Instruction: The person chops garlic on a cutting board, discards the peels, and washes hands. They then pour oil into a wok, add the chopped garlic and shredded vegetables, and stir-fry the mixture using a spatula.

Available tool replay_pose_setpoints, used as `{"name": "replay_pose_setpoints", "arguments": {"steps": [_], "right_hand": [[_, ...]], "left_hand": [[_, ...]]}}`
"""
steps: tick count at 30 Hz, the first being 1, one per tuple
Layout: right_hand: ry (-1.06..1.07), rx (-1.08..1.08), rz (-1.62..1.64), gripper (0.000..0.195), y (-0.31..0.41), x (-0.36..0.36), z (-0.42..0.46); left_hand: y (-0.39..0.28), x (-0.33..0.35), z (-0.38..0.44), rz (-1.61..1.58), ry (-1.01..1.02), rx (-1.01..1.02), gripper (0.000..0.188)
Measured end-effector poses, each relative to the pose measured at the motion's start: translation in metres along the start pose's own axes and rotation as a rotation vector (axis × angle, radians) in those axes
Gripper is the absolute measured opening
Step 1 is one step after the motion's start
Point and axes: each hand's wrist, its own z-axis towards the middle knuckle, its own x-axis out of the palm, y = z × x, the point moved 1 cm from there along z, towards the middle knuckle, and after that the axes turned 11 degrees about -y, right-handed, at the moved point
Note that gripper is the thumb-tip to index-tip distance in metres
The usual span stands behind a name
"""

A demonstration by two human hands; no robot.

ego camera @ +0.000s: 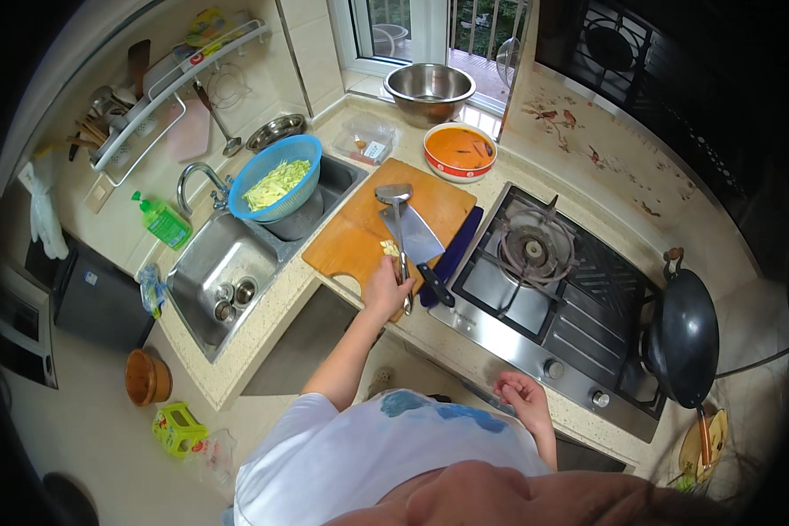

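My left hand [386, 289] is over the near edge of a wooden cutting board [342, 230], its fingertips beside a small heap of chopped pale food, perhaps garlic [389, 248]. Its thumb meets the handle of a metal wok spatula [395, 217]; whether the fingers grip anything is unclear. The spatula lies across the blade of a cleaver [421, 235] with a black handle. A dark blue cloth or sleeve [461, 246] shows under the board's right side. My right hand [526, 398], empty with loosely curled fingers, hangs by the counter's front edge, below the stove knobs.
A gas stove [509, 296] is right of the board, with a black wok [687, 338] beyond. Behind stand a bowl of orange liquid [460, 149] and a steel basin [429, 89]. Left, a blue colander [309, 172] of shredded vegetable rests over the double sink [204, 263].
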Motion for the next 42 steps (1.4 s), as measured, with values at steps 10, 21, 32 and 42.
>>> {"name": "replay_pose_setpoints", "arguments": {"steps": [10, 21, 32, 42], "right_hand": [[-0.081, -0.002, 0.004, 0.025, 0.017, 0.099, 0.039], [0.132, 0.104, -0.041, 0.021, 0.073, 0.231, 0.1], [-0.362, -0.009, -0.272, 0.011, 0.075, 0.195, 0.063], [-0.543, 0.069, -0.119, 0.024, 0.087, 0.187, 0.024]], "left_hand": [[0.037, -0.015, 0.036, -1.021, 0.478, -0.255, 0.029], [0.011, -0.063, 0.015, -1.234, 1.016, 0.0, 0.04], [0.056, -0.049, 0.039, -0.724, 0.531, 0.363, 0.029], [0.054, -0.011, 0.097, -0.301, 0.108, 0.543, 0.03]]}}
